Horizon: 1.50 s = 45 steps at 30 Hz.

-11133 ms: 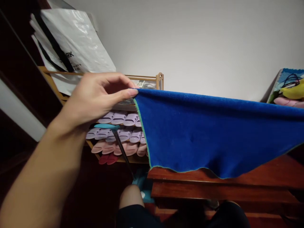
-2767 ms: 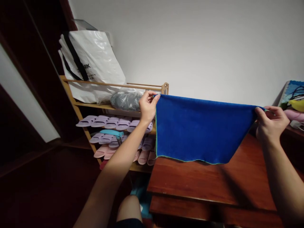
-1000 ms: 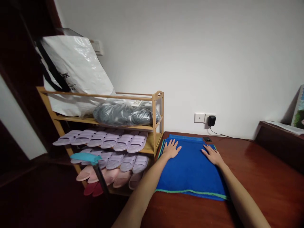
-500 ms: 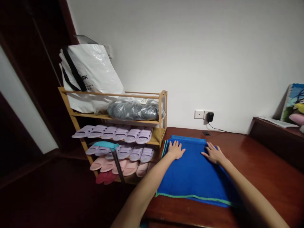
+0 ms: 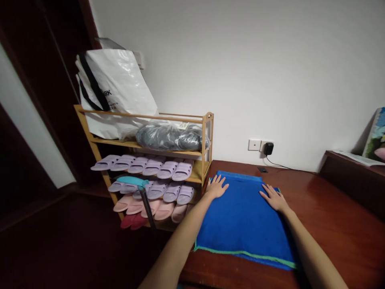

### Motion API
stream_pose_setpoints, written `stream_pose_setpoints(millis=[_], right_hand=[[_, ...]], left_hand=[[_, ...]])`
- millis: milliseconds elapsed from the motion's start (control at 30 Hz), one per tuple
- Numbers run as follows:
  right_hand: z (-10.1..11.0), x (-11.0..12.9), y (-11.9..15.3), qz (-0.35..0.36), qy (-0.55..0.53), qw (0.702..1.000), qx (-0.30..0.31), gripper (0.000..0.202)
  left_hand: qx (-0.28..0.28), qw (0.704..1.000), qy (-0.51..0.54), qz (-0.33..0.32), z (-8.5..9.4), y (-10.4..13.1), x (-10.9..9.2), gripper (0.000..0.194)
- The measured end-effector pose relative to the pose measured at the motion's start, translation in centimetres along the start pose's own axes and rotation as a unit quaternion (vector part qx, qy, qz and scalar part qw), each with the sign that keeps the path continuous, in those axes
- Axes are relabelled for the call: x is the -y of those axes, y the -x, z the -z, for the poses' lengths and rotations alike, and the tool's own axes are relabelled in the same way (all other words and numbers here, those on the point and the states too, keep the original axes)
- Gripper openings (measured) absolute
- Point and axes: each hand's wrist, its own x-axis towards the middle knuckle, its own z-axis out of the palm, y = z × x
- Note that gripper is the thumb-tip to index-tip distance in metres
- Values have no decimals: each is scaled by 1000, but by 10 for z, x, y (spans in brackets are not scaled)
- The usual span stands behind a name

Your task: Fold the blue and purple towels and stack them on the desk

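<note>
A blue cloth (image 5: 243, 224) with green stitched edging lies spread on the reddish-brown wooden table (image 5: 333, 212). It looks layered, with another blue strip showing past its far edge. My left hand (image 5: 215, 187) rests flat on the cloth's far left corner, fingers spread. On the far right side, my right hand (image 5: 274, 199) lies palm down at the cloth's edge, its fingers also apart. Neither hand grips anything.
To the left stands a wooden shoe rack (image 5: 207, 136) with lilac slippers (image 5: 183, 169), pink slippers (image 5: 165, 210), a white bag (image 5: 120, 80) and a plastic-wrapped bundle (image 5: 168, 136). A black plug adapter (image 5: 268, 148) sits in the wall, its cord trailing right. A raised ledge (image 5: 345, 164) borders the table.
My hands have slid slightly apart, the left toward the cloth's left edge and the right outward. The cloth's near edge appears a little lower in view.
</note>
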Motion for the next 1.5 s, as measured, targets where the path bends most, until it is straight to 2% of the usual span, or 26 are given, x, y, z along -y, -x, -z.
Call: stream_pose_setpoints(millis=[67,167,267,333,433,533,667,767,900,1233,1400,1500], right_hand=[[-2,-9,0,4,-8,1000,-11,73],[1,-6,1,14,-29,999,-34,71],[10,3,13,25,-53,996,-71,69],[15,10,32,45,-65,993,-89,65],[14,23,69,139,-62,987,-55,57],[8,33,98,198,-31,980,-11,55],[5,33,110,172,-16,985,5,59],[7,25,118,144,-15,989,8,61],[8,21,142,116,-5,993,8,64],[10,37,217,107,20,994,0,64],[9,51,249,99,17,995,-27,62],[17,50,263,94,-19,995,-25,62]], left_hand=[[-2,1000,2,6,0,-3,4,64],[-20,999,-3,28,4,0,-5,61],[-75,995,-19,56,10,21,-19,62],[-99,995,-29,2,13,47,-25,62],[-67,983,-24,-168,13,93,-27,61],[-18,978,-15,-207,10,124,-25,57],[-14,981,-21,-193,7,133,-22,57],[-11,976,-24,-214,9,137,-18,58],[1,971,-17,-238,16,154,-14,57],[25,965,2,-262,27,208,-16,56],[36,961,7,-273,35,227,-17,55],[48,959,5,-279,40,234,-19,56]])
